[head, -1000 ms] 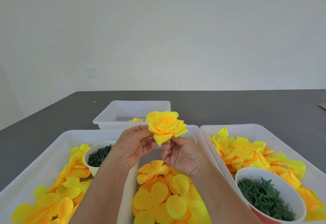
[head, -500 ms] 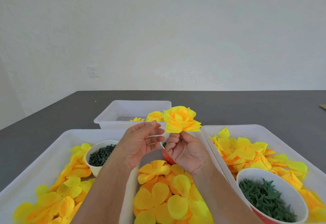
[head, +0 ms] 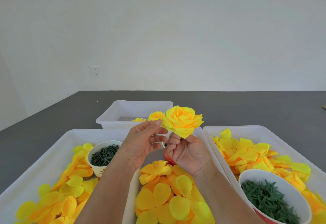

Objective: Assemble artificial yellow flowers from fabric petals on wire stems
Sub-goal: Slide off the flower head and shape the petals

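An assembled yellow fabric flower [head: 182, 119] is held up above the middle tray, its open face turned toward me. My right hand [head: 188, 155] pinches it from below; the stem is hidden by the fingers. My left hand [head: 141, 144] sits just left of it with loosely bent fingers and holds nothing. One fingertip reaches the flower's left petal edge; I cannot tell if it touches. Loose yellow petals [head: 167, 197] fill the middle tray under my wrists.
A left tray [head: 58, 144] holds petals and a white cup of dark green pieces [head: 104, 155]. A right tray [head: 261, 128] holds petals and a bowl of green calyx pieces [head: 268, 201]. A red cup [head: 168, 158] stands behind my hands. The back tray [head: 134, 105] holds finished flowers [head: 156, 115].
The flower rose and shifted right, turning its face toward me. My left hand let go of it and opened; my right hand keeps hold.
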